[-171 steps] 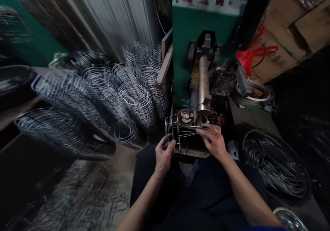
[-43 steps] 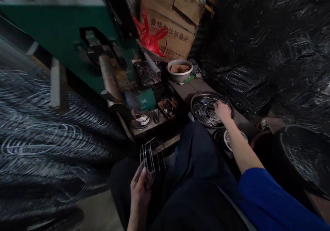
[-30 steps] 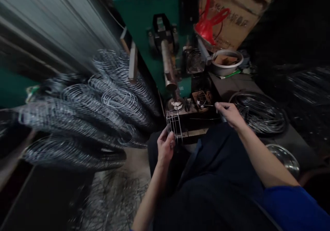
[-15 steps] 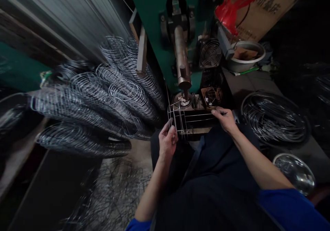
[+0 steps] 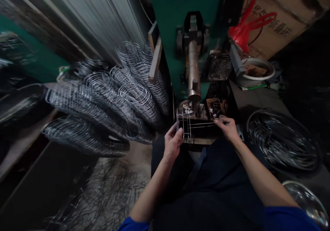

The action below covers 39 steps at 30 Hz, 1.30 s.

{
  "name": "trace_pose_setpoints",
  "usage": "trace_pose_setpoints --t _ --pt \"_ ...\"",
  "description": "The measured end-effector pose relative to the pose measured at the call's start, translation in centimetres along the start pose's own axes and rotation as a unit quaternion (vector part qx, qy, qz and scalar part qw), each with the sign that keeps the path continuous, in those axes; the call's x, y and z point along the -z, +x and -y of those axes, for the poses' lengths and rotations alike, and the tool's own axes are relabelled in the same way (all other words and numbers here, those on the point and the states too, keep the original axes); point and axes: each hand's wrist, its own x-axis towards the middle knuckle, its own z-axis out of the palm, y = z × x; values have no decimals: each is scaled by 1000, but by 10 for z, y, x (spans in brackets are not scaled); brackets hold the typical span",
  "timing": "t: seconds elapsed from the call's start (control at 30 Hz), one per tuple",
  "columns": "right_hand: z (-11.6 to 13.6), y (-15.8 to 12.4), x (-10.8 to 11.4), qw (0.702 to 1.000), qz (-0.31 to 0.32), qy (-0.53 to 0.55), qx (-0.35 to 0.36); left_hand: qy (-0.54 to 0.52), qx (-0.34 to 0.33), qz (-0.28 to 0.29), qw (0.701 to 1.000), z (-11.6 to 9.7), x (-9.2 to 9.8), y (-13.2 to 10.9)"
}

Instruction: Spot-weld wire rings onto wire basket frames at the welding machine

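My left hand (image 5: 173, 143) grips a small wire cage frame (image 5: 184, 124) by its left end, holding it just below the copper arm (image 5: 194, 72) of a green welding machine (image 5: 188, 14). My right hand (image 5: 228, 127) pinches thin straight wires (image 5: 203, 123) that run leftward into the frame. Both hands are in front of my lap, over the machine's low work ledge (image 5: 199, 114).
Rows of stacked wire hoops (image 5: 108, 96) fill the left. A round tray of wire pieces (image 5: 282, 139) lies at right, a metal bowl (image 5: 305, 200) lower right. A small fan (image 5: 219, 67), a bowl (image 5: 254, 73), a red bag (image 5: 246, 26) and cardboard boxes (image 5: 281, 21) sit behind. Scrap wire (image 5: 103, 196) litters the floor.
My right hand left the round tray at right, came back with thin wires and laid them into the frame. The left hand raised the frame from my lap to the machine's arm.
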Motion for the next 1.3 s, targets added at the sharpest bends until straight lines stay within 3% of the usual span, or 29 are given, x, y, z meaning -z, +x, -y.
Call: trace_pose_setpoints --t 0.87,1.3 --pt "-20 51 13 1000 12 -17 1 -30 -5 24 999 0 -18 44" --pt "-25 60 18 1000 6 -22 10 -38 -7 10 999 -7 -32 50"
